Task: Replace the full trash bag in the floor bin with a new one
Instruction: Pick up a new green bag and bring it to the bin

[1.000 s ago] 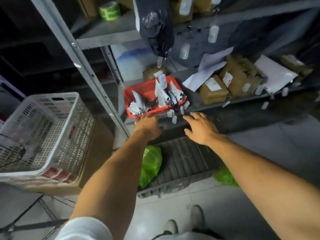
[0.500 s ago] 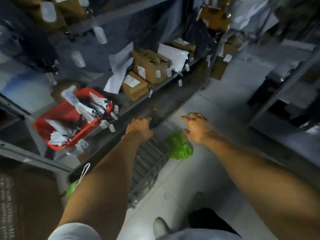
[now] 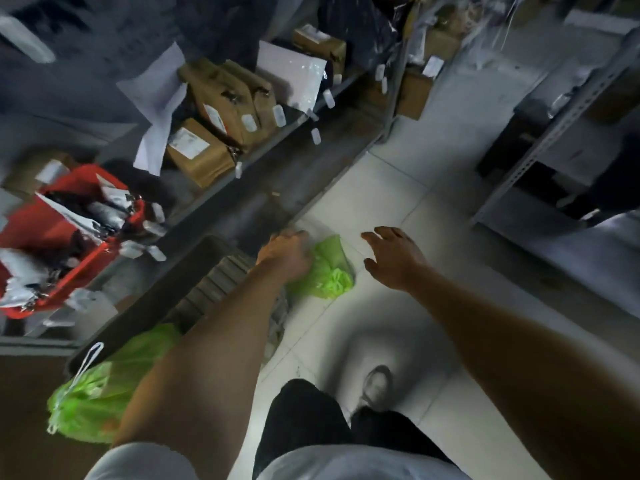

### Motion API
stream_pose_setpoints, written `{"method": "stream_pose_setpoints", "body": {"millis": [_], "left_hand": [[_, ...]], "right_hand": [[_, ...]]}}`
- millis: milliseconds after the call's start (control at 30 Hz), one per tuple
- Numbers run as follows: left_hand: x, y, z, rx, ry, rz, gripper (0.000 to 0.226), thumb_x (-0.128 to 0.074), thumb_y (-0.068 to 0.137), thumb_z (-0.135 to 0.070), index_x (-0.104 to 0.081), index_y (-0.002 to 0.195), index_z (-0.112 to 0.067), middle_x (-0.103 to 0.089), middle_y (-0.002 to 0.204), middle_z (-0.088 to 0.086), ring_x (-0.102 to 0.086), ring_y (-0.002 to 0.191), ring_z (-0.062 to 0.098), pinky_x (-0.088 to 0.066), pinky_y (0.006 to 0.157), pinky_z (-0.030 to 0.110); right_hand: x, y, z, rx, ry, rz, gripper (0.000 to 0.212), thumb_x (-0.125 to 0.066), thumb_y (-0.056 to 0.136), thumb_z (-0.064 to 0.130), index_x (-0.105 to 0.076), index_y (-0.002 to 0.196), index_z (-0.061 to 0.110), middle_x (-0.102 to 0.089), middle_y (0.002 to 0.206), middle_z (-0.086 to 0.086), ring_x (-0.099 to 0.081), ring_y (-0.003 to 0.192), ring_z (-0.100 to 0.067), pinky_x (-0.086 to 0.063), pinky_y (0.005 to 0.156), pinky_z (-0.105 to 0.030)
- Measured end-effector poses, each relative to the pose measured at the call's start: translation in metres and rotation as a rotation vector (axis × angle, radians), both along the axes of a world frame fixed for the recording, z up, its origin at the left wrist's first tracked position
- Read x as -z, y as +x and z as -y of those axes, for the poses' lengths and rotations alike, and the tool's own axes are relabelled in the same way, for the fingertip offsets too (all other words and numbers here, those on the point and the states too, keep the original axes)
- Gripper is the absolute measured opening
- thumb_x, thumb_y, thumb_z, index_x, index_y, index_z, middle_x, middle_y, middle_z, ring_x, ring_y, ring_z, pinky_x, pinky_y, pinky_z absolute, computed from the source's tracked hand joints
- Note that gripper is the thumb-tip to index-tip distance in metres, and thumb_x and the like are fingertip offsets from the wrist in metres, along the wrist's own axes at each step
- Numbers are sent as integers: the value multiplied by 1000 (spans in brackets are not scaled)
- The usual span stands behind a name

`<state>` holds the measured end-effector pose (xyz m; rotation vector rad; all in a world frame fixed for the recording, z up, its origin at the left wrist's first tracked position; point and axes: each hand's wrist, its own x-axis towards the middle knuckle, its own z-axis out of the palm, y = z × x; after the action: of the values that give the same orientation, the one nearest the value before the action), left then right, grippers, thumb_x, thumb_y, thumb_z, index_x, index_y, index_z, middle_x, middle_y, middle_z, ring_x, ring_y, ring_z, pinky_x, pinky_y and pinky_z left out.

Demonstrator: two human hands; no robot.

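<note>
A small crumpled green plastic bag (image 3: 330, 271) lies on the pale tiled floor beside the shelf's foot. My left hand (image 3: 287, 252) reaches down onto the bag's left edge; its fingers curl out of sight, so a grip cannot be told. My right hand (image 3: 394, 258) hovers just right of the bag, fingers spread, holding nothing. A second, fuller green bag (image 3: 93, 393) with a white drawstring sits at lower left, partly behind my left forearm. Between the two bags lies a dark ribbed plastic bin (image 3: 204, 275), under the shelf edge.
A metal shelf (image 3: 277, 140) on the left carries brown parcels (image 3: 221, 98), white papers and a red basket (image 3: 69, 237) of tagged items. Another grey rack (image 3: 554, 133) stands at the right across the tiled aisle. My shoe (image 3: 377, 386) and dark trousers are below.
The view has swung right and down, away from the red basket. Both hands have dropped toward the small green bag on the floor, and the left hand has come down onto it.
</note>
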<state>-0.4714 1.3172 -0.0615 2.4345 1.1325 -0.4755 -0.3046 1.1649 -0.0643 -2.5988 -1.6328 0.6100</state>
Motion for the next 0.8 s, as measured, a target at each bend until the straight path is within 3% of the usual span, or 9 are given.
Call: {"method": "stream_pose_setpoints", "body": {"millis": [200, 533, 800], "left_hand": [[42, 38, -10, -2, -60, -39, 47, -54, 88, -34, -48, 131, -16, -46, 138, 16, -43, 124, 43, -43, 99, 47], [138, 119, -88, -21, -126, -64, 58, -58, 84, -36, -46, 138, -20, -44, 138, 14, -42, 127, 38, -41, 105, 46], [254, 160, -142, -101, -169, -104, 64, -58, 87, -34, -39, 147, -22, -37, 145, 13, -40, 129, 36, -40, 106, 45]], "right_hand": [[39, 46, -22, 2, -34, -79, 61, -53, 90, 34, -34, 147, 22, -35, 153, -10, -30, 140, -30, -29, 114, -39], [117, 122, -97, -6, -113, -78, 60, -54, 88, 29, -37, 144, 17, -41, 148, -13, -36, 135, -33, -35, 108, -39], [245, 161, -158, -58, -178, -121, 60, -55, 86, 31, -40, 142, 14, -48, 140, -13, -43, 127, -34, -42, 101, -42]]}}
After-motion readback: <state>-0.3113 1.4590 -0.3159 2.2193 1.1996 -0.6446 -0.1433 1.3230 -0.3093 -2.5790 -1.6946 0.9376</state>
